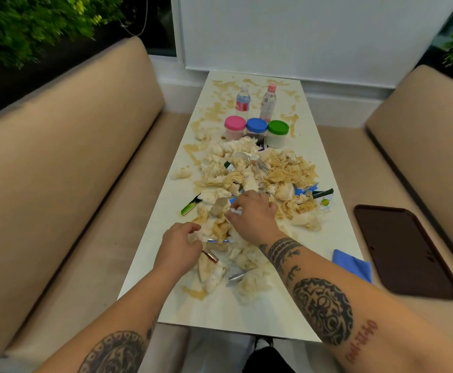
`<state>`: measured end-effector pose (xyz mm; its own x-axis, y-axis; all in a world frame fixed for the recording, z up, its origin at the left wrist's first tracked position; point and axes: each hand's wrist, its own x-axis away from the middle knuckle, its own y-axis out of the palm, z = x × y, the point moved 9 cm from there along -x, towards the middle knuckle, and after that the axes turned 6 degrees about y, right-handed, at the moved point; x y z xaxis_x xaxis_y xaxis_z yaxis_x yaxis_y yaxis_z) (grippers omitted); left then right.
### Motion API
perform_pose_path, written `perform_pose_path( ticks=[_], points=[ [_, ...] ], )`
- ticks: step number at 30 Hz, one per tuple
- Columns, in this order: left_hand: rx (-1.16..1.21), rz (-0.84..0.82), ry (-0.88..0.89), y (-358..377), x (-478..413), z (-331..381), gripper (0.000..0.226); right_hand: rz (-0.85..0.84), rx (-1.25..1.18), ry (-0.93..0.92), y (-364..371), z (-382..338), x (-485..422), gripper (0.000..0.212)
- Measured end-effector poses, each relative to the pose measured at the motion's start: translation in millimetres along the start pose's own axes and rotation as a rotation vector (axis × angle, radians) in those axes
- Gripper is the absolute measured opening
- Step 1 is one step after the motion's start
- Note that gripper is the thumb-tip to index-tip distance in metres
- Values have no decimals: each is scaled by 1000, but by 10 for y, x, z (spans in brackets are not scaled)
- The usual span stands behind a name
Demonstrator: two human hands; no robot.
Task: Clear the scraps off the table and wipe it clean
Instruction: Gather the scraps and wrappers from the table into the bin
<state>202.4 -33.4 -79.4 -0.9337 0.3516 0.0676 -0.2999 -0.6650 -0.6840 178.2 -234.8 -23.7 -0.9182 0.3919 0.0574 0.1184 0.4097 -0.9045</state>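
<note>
I see a long white tabletop (247,308) w/ brown liquid stains, set between two beige padded benches. Heap of crumpled, brown-soaked paper napkins (282,173) covers the mid table, mixed w/ small wrappers & cartons. My left hand (178,247) sits at the near-left edge of the heap, fingers curled into the wet tissue, gripping a clump. My right hand (252,214) is on top of the heap just beyond it, fingers bent around tissue & pinching a small white scrap (234,210) at the fingertips. Both forearms tattooed.

Green flat wrapper (190,207) lies left of the heap, apart from it. Folded blue cloth (353,265) rests at the table's right edge, near my right forearm. Dark brown rectangular tray (405,251) lies on the right bench, beside the cloth.

Beyond the heap: three tubs in a row, touching – pink-lidded tub (234,127), blue-lidded tub (256,127), green-lidded tub (277,133). Behind them two clear plastic bottles, one w/ red label (243,99), one w/ pink cap (268,103). Can't tell bottle contents.
</note>
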Motion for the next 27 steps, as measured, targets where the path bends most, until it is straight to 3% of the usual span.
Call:
perform_pose_path(
  ticks=[7,11,14,18,21,27],
  points=[
    [-14,5,52,72,-86,323,27,63,-646,228,-477,213,281,20],
    [-328,-117,14,333,-164,508,30,-35,-810,302,-466,297,525,12],
    [-454,-188,-25,497,-193,548,31,-57,-839,344,-399,410,653,26],
    [-463,-115,-22,484,-256,574,22,-82,-818,404,-248,652,790,14],
    [-353,8,32,384,-282,636,21,-88,-777,393,-192,776,924,2],
    [-99,146,162,77,-244,951,21,-92,-619,353,-5,894,1091,7]
  ],
)
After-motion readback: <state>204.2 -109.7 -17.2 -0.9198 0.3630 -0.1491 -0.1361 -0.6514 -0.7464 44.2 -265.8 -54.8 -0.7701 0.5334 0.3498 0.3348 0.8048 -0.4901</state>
